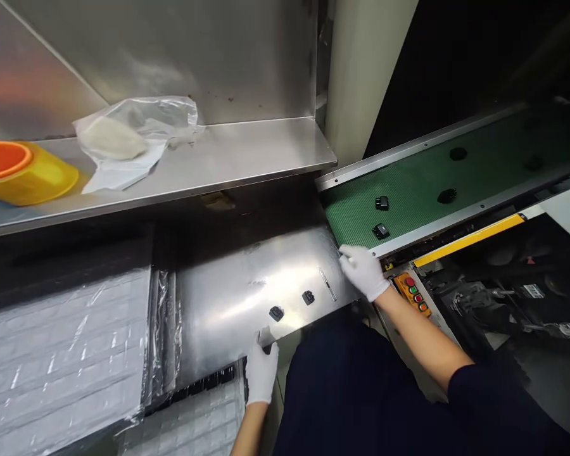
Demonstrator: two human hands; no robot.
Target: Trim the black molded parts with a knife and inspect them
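Steel tabletop (228,323) bears two black parts (276,313) at one o'clock from the left hand (261,370), thumb and fingers parted. The right hand (363,271) half-curls by the green belt (418,199); whether either grips anything is unclear

Ahead of you stood a steel wall (256,57), smudged and dully shining, with a steel shelf (261,145) along its foot. Light glared off the metal table (223,285) below (brightest around its middle). To your right, a pale column (363,63) rose beside deep darkness.
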